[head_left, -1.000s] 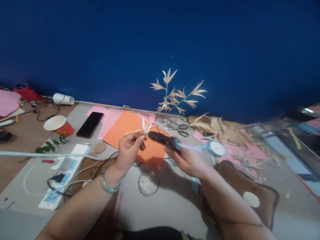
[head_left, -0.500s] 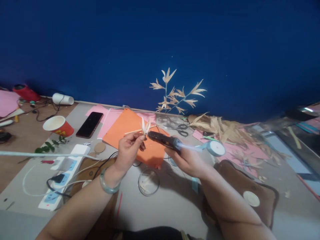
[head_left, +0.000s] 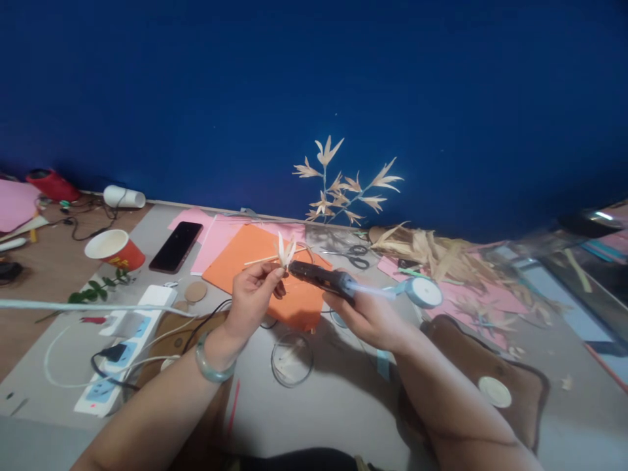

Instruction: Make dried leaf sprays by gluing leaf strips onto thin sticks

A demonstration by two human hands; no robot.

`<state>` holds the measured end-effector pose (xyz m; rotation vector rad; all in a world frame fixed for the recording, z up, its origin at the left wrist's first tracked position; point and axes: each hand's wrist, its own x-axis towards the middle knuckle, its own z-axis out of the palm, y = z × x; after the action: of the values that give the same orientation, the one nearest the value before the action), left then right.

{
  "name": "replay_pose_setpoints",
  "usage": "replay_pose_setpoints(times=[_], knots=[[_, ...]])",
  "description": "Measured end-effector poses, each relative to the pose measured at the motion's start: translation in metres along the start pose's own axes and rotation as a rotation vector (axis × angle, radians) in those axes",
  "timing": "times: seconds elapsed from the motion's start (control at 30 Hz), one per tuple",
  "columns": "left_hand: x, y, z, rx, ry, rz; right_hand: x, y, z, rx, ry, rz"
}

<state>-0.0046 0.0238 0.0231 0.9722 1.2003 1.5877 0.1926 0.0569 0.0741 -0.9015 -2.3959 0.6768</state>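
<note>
My left hand (head_left: 258, 291), with a pale green bangle at the wrist, pinches the base of a small corn-husk flower (head_left: 284, 250) whose pale petals point up. In my right hand (head_left: 370, 311) is a black hot glue gun (head_left: 318, 276), a translucent glue stick (head_left: 375, 290) jutting from its back. The gun's nozzle meets the flower's base right by my left fingertips; whether glue is coming out is too small to see. Beneath both hands lies an orange sheet (head_left: 235, 258). Beyond it rises a branch of finished husk flowers (head_left: 338, 186) against the blue wall.
Left of me are a white power strip (head_left: 122, 353) with cords, a phone (head_left: 176, 246) and a red paper cup (head_left: 115, 248). Scissors (head_left: 358, 255), a tape roll (head_left: 424, 292) and dried husks (head_left: 432, 252) lie to the right. A wire coil (head_left: 292, 360) rests in front.
Almost nothing differs. The camera view has shifted very slightly, while both hands, the husk flower and the glue gun keep their places.
</note>
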Motion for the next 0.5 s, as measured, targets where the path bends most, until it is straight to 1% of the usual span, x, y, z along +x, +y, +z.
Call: replay_pose_setpoints(times=[0.37, 0.5], knots=[[0.0010, 0.0001, 0.0004, 0.008, 0.000, 0.003, 0.0000, 0.0017, -0.0012, 0.024, 0.012, 0.014], [0.0006, -0.0005, 0.0002, 0.002, -0.001, 0.002, 0.0002, 0.0015, -0.0015, 0.028, -0.004, 0.016]])
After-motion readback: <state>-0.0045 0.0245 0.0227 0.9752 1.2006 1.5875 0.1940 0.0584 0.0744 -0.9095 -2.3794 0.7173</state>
